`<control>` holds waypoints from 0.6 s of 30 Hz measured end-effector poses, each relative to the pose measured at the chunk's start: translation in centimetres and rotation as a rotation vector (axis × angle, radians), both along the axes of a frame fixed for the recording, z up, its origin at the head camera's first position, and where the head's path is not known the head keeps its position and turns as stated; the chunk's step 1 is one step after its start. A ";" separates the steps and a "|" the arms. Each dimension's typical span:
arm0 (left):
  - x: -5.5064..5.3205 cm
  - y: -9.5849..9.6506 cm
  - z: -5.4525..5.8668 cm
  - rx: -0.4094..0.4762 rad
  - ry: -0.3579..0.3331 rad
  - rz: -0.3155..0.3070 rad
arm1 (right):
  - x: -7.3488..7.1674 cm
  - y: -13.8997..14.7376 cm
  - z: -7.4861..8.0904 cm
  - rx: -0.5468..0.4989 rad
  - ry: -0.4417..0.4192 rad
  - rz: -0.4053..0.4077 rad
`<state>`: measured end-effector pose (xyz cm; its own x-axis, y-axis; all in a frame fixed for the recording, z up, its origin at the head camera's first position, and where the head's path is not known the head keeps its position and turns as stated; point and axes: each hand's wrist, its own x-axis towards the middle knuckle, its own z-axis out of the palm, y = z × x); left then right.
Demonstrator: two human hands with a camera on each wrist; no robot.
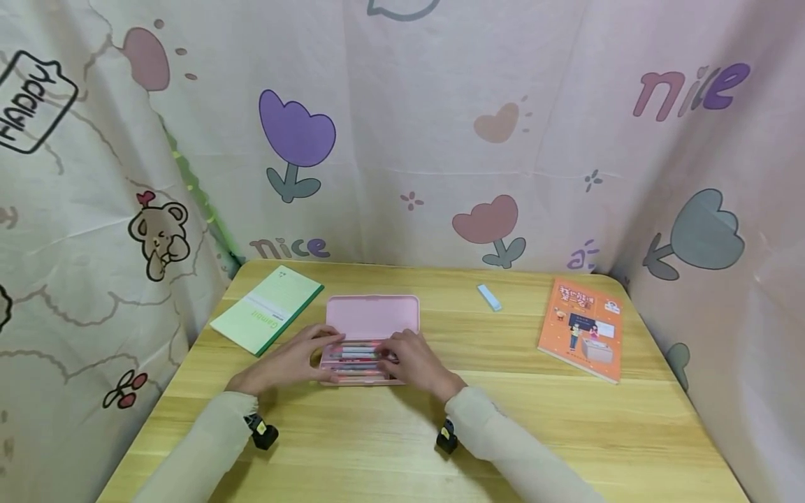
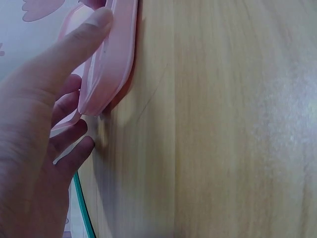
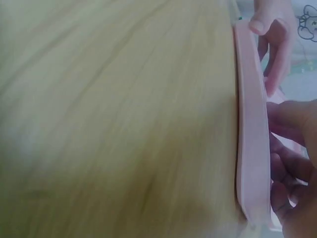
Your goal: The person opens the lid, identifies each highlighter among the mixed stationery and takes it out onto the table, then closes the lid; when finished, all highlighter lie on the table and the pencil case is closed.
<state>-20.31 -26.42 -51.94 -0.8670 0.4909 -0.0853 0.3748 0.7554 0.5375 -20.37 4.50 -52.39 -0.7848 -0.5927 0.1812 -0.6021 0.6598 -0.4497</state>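
A pink pencil case [image 1: 372, 316] lies with its lid raised at the middle of the table; several pens [image 1: 356, 355] lie lengthwise inside. My left hand [image 1: 286, 365] spans the case's left end, thumb on the front rim and fingers toward the back. In the left wrist view that thumb presses the rim of the pink case [image 2: 111, 74]. My right hand [image 1: 415, 363] reaches into the right part of the case with bent fingers among the pens. In the right wrist view, the front wall of the case [image 3: 252, 134] hides those fingertips, so whether they pinch a pen is unclear.
A green notebook [image 1: 270, 307] lies at the back left of the wooden table [image 1: 377, 447]. An orange book [image 1: 581, 332] rests on the right side. Behind the case, to its right, is a small light-blue and white bar [image 1: 488, 297]. Patterned curtains [image 1: 402, 140] surround the table.
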 end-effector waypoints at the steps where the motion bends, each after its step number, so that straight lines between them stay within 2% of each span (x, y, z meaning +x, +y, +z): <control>1: 0.0 0.0 0.0 -0.001 0.000 0.000 | -0.1 -0.2 0.0 -0.011 -0.010 -0.008; 10: 0.0 0.2 0.2 0.011 0.002 -0.015 | -0.4 -1.2 0.1 -0.014 -0.062 -0.020; 18: 0.1 0.2 0.3 0.013 -0.003 -0.012 | -0.8 1.4 0.7 -0.118 -0.025 -0.055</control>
<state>-20.24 -26.24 -51.64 -0.8609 0.5021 -0.0820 0.3818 0.7442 0.5482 -21.21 5.89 -51.65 -0.8205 -0.5245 0.2272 -0.5543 0.6331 -0.5403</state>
